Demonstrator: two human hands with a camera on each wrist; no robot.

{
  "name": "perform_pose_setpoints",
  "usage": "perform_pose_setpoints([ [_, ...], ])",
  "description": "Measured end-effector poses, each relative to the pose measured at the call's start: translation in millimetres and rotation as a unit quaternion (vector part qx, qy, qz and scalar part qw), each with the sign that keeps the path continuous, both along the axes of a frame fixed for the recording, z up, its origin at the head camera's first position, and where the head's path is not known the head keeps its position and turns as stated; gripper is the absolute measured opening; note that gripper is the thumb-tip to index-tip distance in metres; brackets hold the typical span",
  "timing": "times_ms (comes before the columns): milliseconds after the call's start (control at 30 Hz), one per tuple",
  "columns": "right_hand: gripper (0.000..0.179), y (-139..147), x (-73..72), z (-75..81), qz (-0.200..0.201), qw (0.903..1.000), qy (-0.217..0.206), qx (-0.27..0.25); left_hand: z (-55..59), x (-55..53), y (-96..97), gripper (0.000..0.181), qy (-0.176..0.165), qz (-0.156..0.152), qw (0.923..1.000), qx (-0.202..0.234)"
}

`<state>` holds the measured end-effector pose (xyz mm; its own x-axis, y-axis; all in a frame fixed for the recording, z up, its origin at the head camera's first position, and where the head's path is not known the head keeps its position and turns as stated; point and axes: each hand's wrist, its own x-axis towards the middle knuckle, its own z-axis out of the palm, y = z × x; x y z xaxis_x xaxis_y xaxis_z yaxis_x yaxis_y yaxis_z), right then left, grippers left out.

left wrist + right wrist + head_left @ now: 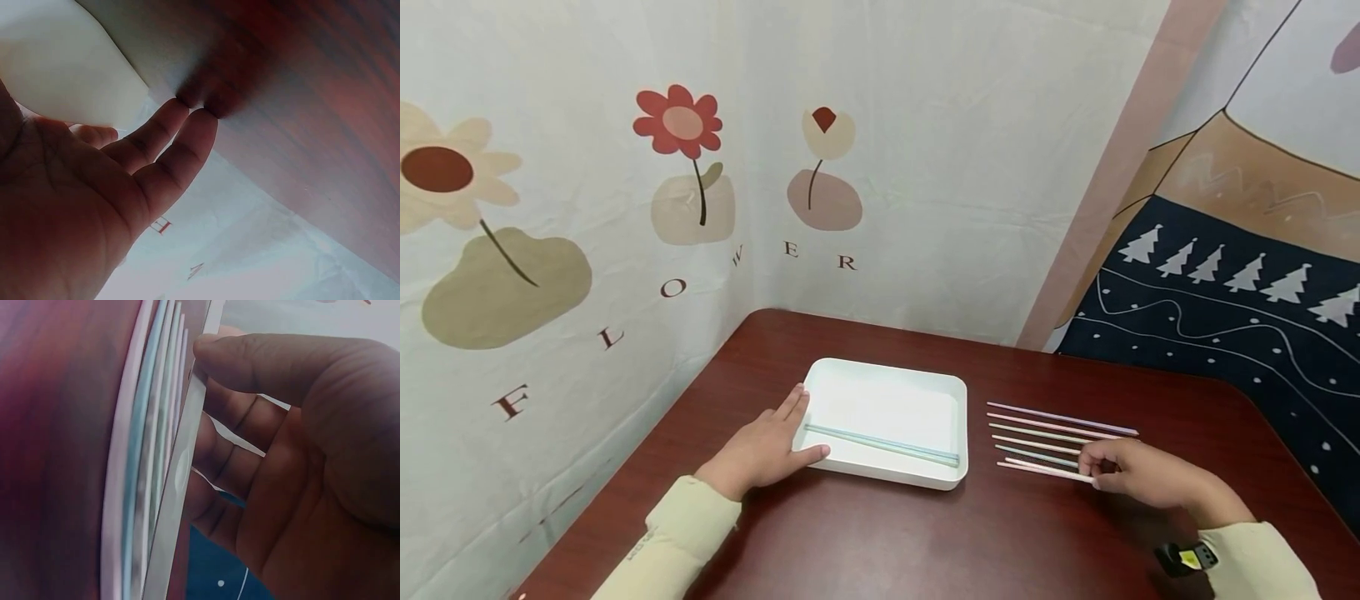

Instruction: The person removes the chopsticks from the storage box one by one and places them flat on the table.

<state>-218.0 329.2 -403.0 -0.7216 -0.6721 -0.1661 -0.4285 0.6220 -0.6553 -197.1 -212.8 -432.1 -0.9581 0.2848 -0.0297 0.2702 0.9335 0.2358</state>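
Our left hand (760, 451) flat and relaxed against the white tray (940, 392), our right hand (1138, 473) pinching the nearest pink straw (1045, 470) on the counter (880, 542).

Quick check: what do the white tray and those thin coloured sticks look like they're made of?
Tray: likely plastic, glossy white, with rounded moulded corners and a smooth rim. Sticks: probably plastic too, maybe straws; thin, uniform pastel lengths with a faint sheen in the right wrist view. Neither can be confirmed by look alone.

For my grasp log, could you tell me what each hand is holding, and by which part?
The right hand pinches the nearest pale pink straw at its right end. The left hand holds nothing; it rests flat against the white tray.
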Motion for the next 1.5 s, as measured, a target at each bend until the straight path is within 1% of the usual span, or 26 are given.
perform_pose_setpoints([
  [200, 0.008, 1, 2.9, -9.0, 0.008, 1.0000, 0.003, 0.002, -2.2, -1.7, -1.3, 0.102, -0.001, 0.003, 1.0000, -0.004],
  [367, 0.015, -3, 4.1, -13.6, 0.005, 0.9995, 0.009, 0.031, -2.3, -1.3, -1.1, 0.103, 0.001, 0.002, 1.0000, -0.002],
  [433, 0.017, -5, 4.4, -14.4, 0.004, 0.9991, 0.014, 0.040, -2.3, -1.6, -0.7, 0.102, 0.002, 0.000, 1.0000, -0.002],
  [600, 0.020, -7, 5.4, -16.4, 0.009, 0.9988, 0.029, 0.038, -3.0, -2.4, -0.6, 0.103, 0.003, 0.000, 1.0000, -0.003],
  [833, 0.023, -10, 5.4, -20.5, -0.011, 0.9970, 0.045, 0.062, -4.1, -3.3, -1.4, 0.103, 0.006, -0.002, 1.0000, -0.002],
  [1133, 0.023, -12, 8.0, -20.0, -0.006, 0.9956, 0.068, 0.064, -3.2, -2.9, -1.3, 0.102, 0.001, -0.002, 1.0000, 0.003],
  [1367, 0.026, -13, 8.4, -19.9, 0.000, 0.9955, 0.066, 0.068, -3.1, -3.0, -1.5, 0.103, -0.001, 0.000, 1.0000, 0.001],
  [1500, 0.024, -13, 9.5, -19.2, -0.003, 0.9963, 0.055, 0.067, -3.3, -2.5, -1.3, 0.103, -0.002, 0.001, 1.0000, 0.001],
])
